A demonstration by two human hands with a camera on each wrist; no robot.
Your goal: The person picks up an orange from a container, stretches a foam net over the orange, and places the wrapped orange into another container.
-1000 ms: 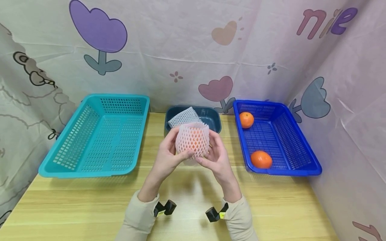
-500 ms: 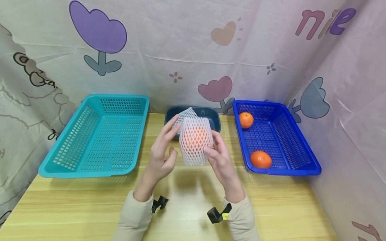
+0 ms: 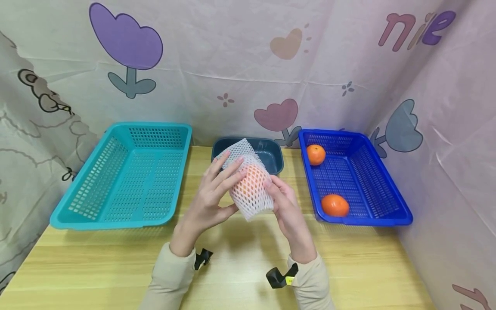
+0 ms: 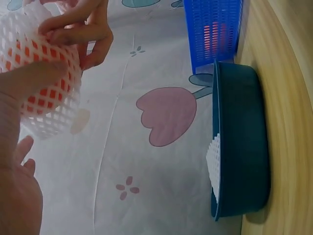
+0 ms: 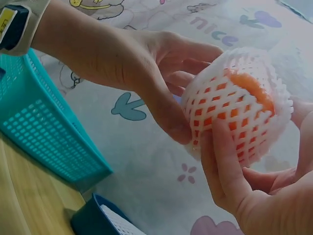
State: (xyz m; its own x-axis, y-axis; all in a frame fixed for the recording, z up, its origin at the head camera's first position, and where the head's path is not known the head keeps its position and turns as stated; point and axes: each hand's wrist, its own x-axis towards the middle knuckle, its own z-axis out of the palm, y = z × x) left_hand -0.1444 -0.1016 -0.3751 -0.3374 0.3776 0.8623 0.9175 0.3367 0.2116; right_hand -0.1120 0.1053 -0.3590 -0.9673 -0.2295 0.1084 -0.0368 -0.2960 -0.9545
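**Your right hand (image 3: 286, 211) grips a netted fruit (image 3: 252, 181); your left hand (image 3: 205, 200) touches it**

You hold the orange fruit just below the centre of the head view, raised above the desk (image 3: 112, 269) and tilted. A white foam net (image 3: 251, 210) wraps around it. Your right thumb presses the net's right side; your left fingers are spread, fairly straight, against its upper left. In the right wrist view, the net's mouth shows a bare patch of fruit.

Your pale sleeves (image 3: 170, 277) enter at the bottom. Just behind your hands sits a dark bin (image 3: 274, 160), with a second net (image 3: 240, 149) lying flat and poking above its rim. At left of the frame stands a teal basket (image 3: 112, 225). At right, a blue basket (image 3: 364, 222) holds two orange fruits: a small one (image 3: 316, 155) in its upper left corner and a larger one (image 3: 335, 205) at lower left. A printed curtain (image 3: 205, 47) fills the upper frame.
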